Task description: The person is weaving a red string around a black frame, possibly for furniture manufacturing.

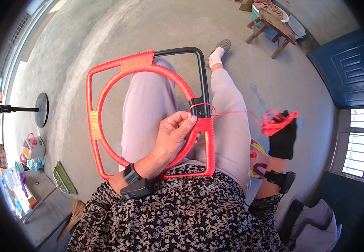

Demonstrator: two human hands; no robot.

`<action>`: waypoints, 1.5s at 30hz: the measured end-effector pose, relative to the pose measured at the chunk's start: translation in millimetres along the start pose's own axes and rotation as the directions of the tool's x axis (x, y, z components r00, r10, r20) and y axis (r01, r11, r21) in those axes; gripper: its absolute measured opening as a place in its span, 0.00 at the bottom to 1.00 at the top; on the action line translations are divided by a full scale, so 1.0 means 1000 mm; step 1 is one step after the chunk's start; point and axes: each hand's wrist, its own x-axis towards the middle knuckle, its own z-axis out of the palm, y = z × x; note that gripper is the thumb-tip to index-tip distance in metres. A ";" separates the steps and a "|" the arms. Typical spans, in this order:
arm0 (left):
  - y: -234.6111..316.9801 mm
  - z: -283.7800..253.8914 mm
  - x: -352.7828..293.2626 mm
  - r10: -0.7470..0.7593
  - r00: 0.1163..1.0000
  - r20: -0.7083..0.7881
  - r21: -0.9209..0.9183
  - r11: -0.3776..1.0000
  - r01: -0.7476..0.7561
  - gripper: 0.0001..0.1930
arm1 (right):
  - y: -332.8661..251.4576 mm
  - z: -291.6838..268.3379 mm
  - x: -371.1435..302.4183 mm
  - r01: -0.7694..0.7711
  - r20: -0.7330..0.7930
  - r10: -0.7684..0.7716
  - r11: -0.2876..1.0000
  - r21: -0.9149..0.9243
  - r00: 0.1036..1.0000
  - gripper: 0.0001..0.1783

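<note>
A square frame [203, 73] with a round ring inside it rests across my lap. Red cord [137, 63] is wound tightly over most of it; black tube stays bare along the far right corner and the upper right side. My left hand [175, 132] pinches the frame at the right-hand joint, where the winding ends and a loose loop of cord circles the black bracket [198, 108]. From that loop a strand runs right to a red cord bundle [278, 122]. My right hand [283, 134], in a black glove, grips this bundle out to the side, slightly blurred.
A wooden stool [272, 27] stands far right beside a tub. At the right are a blue door [348, 71] and a grey cloth item [314, 227]. On the left are a fan base [42, 110], a bucket [33, 147], a green broom [64, 178] and a straw brush [72, 216].
</note>
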 end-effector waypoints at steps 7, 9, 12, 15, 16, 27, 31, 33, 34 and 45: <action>-0.001 -0.003 0.003 -0.030 1.000 0.007 0.033 0.999 0.030 0.06 | 0.097 0.089 -0.040 0.201 0.478 0.384 0.575 -0.793 0.790 0.11; -0.002 -0.005 0.003 -0.008 1.000 0.031 -0.003 1.000 0.008 0.06 | 0.089 0.108 -0.047 0.072 0.341 0.426 0.533 -0.843 0.838 0.12; -0.002 -0.005 0.004 0.012 1.000 0.029 -0.005 1.000 -0.012 0.07 | 0.065 0.130 -0.061 -0.132 0.206 0.588 0.481 -0.867 0.782 0.13; -0.002 -0.003 0.004 0.021 1.000 0.002 0.011 1.000 -0.021 0.07 | 0.050 0.142 -0.089 0.031 0.197 0.590 0.279 -0.960 0.783 0.13; -0.002 -0.002 0.003 0.029 1.000 -0.008 0.012 1.000 -0.029 0.08 | 0.048 0.144 -0.095 0.118 0.254 0.543 0.273 -0.955 0.800 0.13; -0.001 -0.006 0.005 0.026 0.999 0.018 -0.036 0.999 -0.025 0.06 | 0.030 0.086 -0.048 -0.083 0.180 0.240 0.787 -0.611 0.954 0.25; -0.005 -0.007 0.007 0.051 0.998 0.026 -0.041 0.998 -0.050 0.06 | 0.038 0.073 -0.056 0.016 0.332 0.589 0.475 -0.880 0.737 0.14; -0.009 -0.006 0.009 0.066 0.997 -0.045 -0.023 0.997 -0.068 0.06 | 0.059 0.078 -0.058 0.375 0.399 0.725 0.208 -0.904 0.561 0.15; -0.010 -0.006 0.010 0.108 0.993 -0.040 -0.030 0.994 -0.110 0.07 | 0.075 0.083 -0.057 0.423 0.440 0.745 0.233 -0.876 0.501 0.15; 0.005 0.004 0.002 0.653 0.756 -0.040 0.597 0.623 -0.506 0.08 | 0.105 0.128 -0.028 0.306 0.412 -0.065 0.776 -0.552 0.909 0.27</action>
